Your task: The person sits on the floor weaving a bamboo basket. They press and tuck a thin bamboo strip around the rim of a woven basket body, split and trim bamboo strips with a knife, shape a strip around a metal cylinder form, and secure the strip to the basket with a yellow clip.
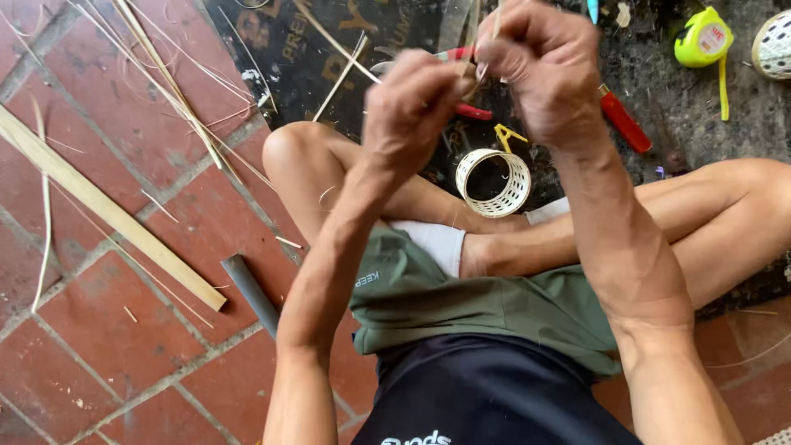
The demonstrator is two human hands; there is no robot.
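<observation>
My left hand (412,107) and my right hand (548,70) are raised together above my crossed legs. Both pinch a thin pale bamboo sliver (484,62) between their fingertips. Behind my left hand lies a tool with red handles (470,110), partly hidden; whether my fingers touch it I cannot tell. A small white woven ring (494,183) rests on the dark mat just beyond my shin, below both hands.
A long bamboo slat (107,210) and thin strips (173,91) lie on the red tile floor at left. A grey rod (251,292) lies by my left knee. A red-handled tool (624,121), a yellow tape measure (703,39) and a white woven piece (774,45) sit at top right.
</observation>
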